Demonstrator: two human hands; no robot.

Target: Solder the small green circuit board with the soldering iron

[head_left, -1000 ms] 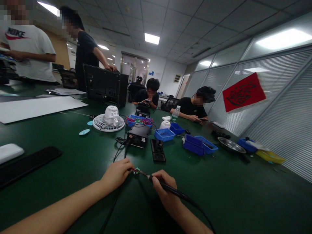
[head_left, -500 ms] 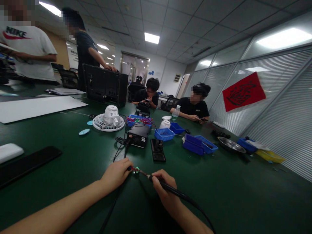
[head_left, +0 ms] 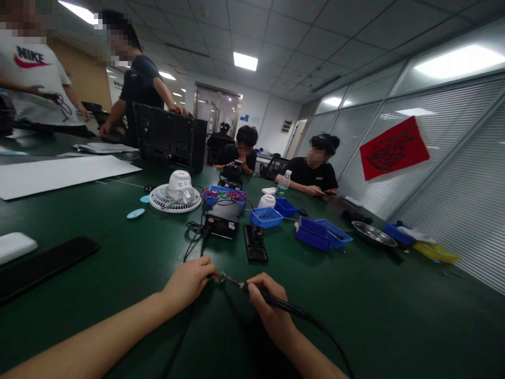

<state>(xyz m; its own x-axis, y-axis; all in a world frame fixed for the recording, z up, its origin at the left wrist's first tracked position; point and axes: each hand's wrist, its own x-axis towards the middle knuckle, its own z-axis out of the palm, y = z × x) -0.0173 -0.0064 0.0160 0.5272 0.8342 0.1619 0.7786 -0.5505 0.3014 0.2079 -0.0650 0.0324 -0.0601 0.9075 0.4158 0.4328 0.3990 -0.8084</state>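
Observation:
My right hand (head_left: 272,305) is closed around the black handle of a soldering iron (head_left: 284,305), whose cord trails down to the bottom edge. The iron's tip points left and meets, or nearly meets, a small green circuit board (head_left: 221,277) just above the table. My left hand (head_left: 191,279) pinches red wires (head_left: 213,275) at the board's left side; the fingertips partly hide them. Behind the hands stands a black soldering station (head_left: 223,218), with a black iron stand (head_left: 255,243) to its right.
Blue trays (head_left: 266,217) stand beyond, one holding wired boards (head_left: 224,196). White fan parts (head_left: 177,196) lie left of the station. A metal bowl (head_left: 374,233) and a yellow tray (head_left: 437,251) are at right. A black cable runs beneath my left hand. Several people are around the table.
My hands and the iron have hardly moved; the small board looks slightly turned. At the back left, the two standing people have shifted their bodies and arms.

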